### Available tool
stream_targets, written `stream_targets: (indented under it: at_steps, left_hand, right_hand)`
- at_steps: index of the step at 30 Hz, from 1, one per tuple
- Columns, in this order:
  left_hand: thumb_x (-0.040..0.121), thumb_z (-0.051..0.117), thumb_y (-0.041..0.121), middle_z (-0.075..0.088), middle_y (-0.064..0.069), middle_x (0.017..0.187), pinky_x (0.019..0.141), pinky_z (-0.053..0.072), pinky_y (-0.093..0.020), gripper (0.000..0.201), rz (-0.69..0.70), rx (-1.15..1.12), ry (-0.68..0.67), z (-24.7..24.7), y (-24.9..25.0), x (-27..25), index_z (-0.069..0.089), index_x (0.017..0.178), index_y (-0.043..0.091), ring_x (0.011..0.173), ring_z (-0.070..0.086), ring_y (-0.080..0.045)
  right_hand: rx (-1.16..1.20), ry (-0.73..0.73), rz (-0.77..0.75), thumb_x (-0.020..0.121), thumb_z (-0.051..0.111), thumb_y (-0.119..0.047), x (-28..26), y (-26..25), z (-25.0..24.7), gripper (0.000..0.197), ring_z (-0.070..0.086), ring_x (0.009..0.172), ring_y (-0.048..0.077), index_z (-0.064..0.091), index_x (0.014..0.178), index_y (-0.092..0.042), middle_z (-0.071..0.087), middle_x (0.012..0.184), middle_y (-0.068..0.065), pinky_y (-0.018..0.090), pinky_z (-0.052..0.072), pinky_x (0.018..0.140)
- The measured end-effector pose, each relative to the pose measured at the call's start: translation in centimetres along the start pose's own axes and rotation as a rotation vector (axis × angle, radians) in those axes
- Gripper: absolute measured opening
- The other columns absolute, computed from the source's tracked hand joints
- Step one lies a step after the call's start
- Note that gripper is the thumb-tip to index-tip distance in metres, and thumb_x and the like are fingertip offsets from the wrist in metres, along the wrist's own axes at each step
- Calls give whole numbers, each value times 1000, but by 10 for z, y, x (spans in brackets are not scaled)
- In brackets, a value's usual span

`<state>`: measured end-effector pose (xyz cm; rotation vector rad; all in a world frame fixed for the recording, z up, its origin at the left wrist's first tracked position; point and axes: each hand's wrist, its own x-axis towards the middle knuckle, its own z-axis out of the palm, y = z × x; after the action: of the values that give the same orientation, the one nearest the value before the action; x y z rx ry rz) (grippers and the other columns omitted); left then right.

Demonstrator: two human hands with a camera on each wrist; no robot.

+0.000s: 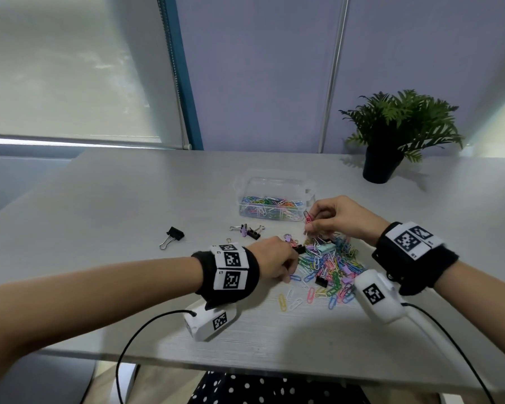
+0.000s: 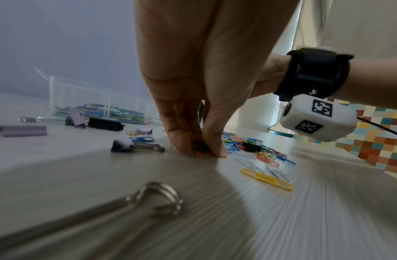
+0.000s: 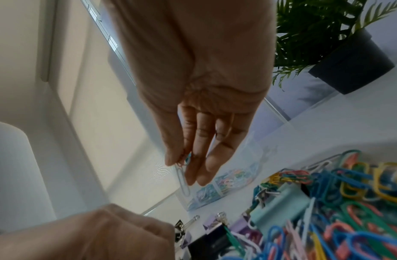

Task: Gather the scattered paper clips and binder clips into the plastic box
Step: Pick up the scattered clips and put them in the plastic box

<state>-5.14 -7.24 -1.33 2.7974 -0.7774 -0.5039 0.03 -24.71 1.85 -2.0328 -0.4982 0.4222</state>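
While both hands work over the grey worktop (image 1: 129, 199), a lone black binder clip (image 1: 174, 235) lies far left, well apart from the rest. Next right, a purple and a black binder clip pair (image 1: 250, 231) sit touching each other, near the front of the plastic box.

Left hand (image 1: 276, 262) down at the left edge of the pile, thumb and fingers (image 2: 182, 139) pinched together on the worktop around a small dark clip (image 2: 201, 146); what kind of clip, can't tell, mostly hidden. Yellow paper clip (image 2: 266, 179) lies loose just right of that hand in the left wrist view.

Plastic box (image 1: 274, 199) sits behind the pile, clear, lid open, a layer of coloured paper clips already inside.

Pile of mixed coloured paper clips (image 1: 330, 269) spreads between the two hands, with a mint binder clip (image 1: 413, 248) no, mint binder clip (image 1: 324, 248) at its far side and a small black one (image 1: 320, 281) nearer the front.

Right hand (image 1: 341, 220) raised above the pile, just beside the box's right end, thumb and forefinger pinching a few paper clips (image 1: 307, 218), one pink; a pale one (image 3: 183, 181) dangles below the fingertips in the right wrist view. Other fingers loosely extended.

Potted plant (image 1: 391, 135) stands far right at the back
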Motion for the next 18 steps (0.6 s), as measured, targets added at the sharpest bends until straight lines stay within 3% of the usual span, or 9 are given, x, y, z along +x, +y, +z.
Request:
stream_targets:
  at_steps: [6,11,14,18]
  left_hand:
    - [84,58,16,58,-7,111,77,44,-33,14,27,188,7,4,5,-1,58,98,15,100,56,-27]
    - [85,57,13,65,-12,97,76,47,-33,11,-19,59,-17,-23,-10,-7,58,96,10,92,60,-28]
    - [89,52,3,61,-6,79,67,56,-36,9,-96,-142,132,-67,-38,-4,55,93,10,74,64,-28]
    - [89,54,0,61,-3,73,45,52,-15,7,-197,-303,322,-118,-72,10,55,87,7,54,61,-9]
  right_hand:
    - [160,64,33,81,66,-1,14,-3,-2,9,70,61,15,58,79,-5,72,66,5,20,55,54]
    - [259,132,11,82,64,1,30,-13,-9,10,70,58,16,57,77,-4,71,64,7,20,56,53]
    - [258,166,-2,82,64,2,44,-19,-14,11,69,55,15,57,76,-6,70,63,7,20,55,50]
    - [198,208,-9,82,62,5,67,-24,-16,14,66,48,13,57,74,-5,65,65,14,18,52,45]
